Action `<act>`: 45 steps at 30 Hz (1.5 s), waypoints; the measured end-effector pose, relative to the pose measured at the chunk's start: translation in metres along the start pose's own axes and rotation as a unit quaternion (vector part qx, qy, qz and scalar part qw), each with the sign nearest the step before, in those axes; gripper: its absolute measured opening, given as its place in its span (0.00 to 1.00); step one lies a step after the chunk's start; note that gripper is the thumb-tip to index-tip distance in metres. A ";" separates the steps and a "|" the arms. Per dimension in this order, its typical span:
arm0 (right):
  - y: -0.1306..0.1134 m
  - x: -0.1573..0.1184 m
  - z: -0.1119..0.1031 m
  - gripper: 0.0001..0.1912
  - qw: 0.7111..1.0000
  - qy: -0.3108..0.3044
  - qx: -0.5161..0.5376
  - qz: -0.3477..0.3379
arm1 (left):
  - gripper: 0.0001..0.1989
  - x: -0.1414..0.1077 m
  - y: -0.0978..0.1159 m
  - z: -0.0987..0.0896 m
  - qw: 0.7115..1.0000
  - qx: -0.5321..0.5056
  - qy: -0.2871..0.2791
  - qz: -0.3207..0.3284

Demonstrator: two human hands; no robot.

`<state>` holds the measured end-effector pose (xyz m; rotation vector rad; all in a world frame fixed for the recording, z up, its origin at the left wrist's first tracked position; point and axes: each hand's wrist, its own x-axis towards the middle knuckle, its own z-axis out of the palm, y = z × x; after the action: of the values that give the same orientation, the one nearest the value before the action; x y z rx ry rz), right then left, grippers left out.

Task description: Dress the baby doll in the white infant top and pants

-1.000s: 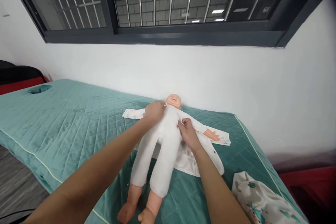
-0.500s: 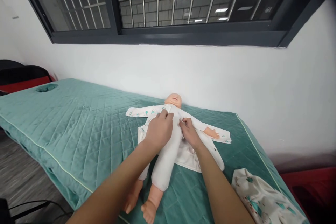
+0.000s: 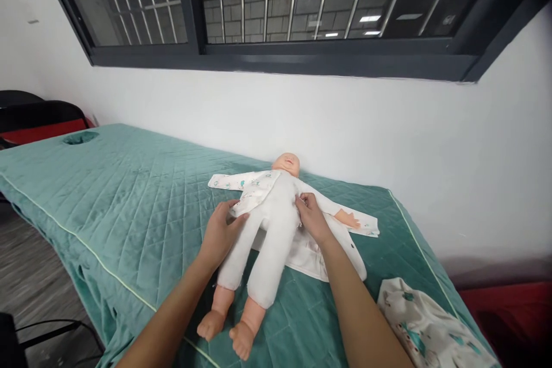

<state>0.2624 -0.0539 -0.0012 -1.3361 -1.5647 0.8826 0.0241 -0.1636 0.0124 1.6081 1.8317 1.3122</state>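
Observation:
A baby doll (image 3: 276, 236) with a white cloth body lies on its back, its head toward the wall. A white patterned shirt (image 3: 254, 187) is on both its arms; one front panel lies partly over the chest, the other is spread out at the right. My left hand (image 3: 223, 230) pinches the lower edge of the left panel beside the doll's hip. At the doll's other side, my right hand (image 3: 311, 215) has its fingers closed against the waist; what they hold, if anything, is hidden.
The doll lies on a bed with a green quilted cover (image 3: 142, 195). A crumpled patterned cloth (image 3: 426, 322) rests at the lower right. Behind are a white wall and a barred window. Red and black chairs (image 3: 47, 121) stand at the far left.
My left hand has moved from the doll's chest down and left to its hip, and the shirt's left panel now shows over the side. My right hand has stayed at the waist.

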 end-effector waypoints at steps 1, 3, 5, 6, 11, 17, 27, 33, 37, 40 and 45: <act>0.000 0.000 0.000 0.18 1.000 0.001 0.002 0.001 | 0.18 -0.001 0.002 0.000 1.000 0.007 0.005 0.012; 0.000 0.001 0.000 0.18 1.000 0.006 0.003 0.003 | 0.13 -0.004 0.006 -0.001 0.999 0.021 0.011 0.047; 0.000 0.002 0.001 0.17 1.000 0.013 0.004 0.005 | 0.11 -0.007 0.012 -0.001 0.997 0.025 0.011 0.076; 0.001 0.003 0.002 0.16 1.000 0.019 0.005 0.006 | 0.11 -0.009 0.016 -0.002 0.996 0.022 0.010 0.083; 0.003 0.005 0.004 0.18 0.998 0.049 0.025 0.007 | 0.16 -0.014 0.037 -0.002 0.998 -0.048 0.017 0.026; 0.004 0.005 0.003 0.20 0.997 0.056 0.049 0.008 | 0.21 -0.016 0.054 0.002 0.997 -0.077 -0.014 0.019; 0.012 0.007 0.004 0.18 0.998 0.055 0.038 0.020 | 0.19 -0.020 0.039 0.013 0.959 0.157 -0.049 0.231; 0.012 0.009 0.007 0.16 0.998 0.062 0.022 0.020 | 0.20 -0.028 0.031 0.013 0.957 0.064 -0.060 0.278; 0.010 0.008 0.007 0.16 0.998 0.056 0.032 0.024 | 0.20 -0.029 0.033 0.013 0.964 0.040 -0.061 0.255; 0.009 0.006 0.006 0.16 0.997 0.055 0.038 0.024 | 0.21 -0.031 0.035 0.014 0.966 0.057 -0.069 0.243; 0.009 0.006 0.006 0.17 0.997 0.059 0.043 0.023 | 0.21 -0.032 0.037 0.016 0.953 0.120 -0.096 0.260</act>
<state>0.2602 -0.0464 -0.0106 -1.3427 -1.3948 0.8750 0.0666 -0.1894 0.0255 2.3768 1.5522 1.0937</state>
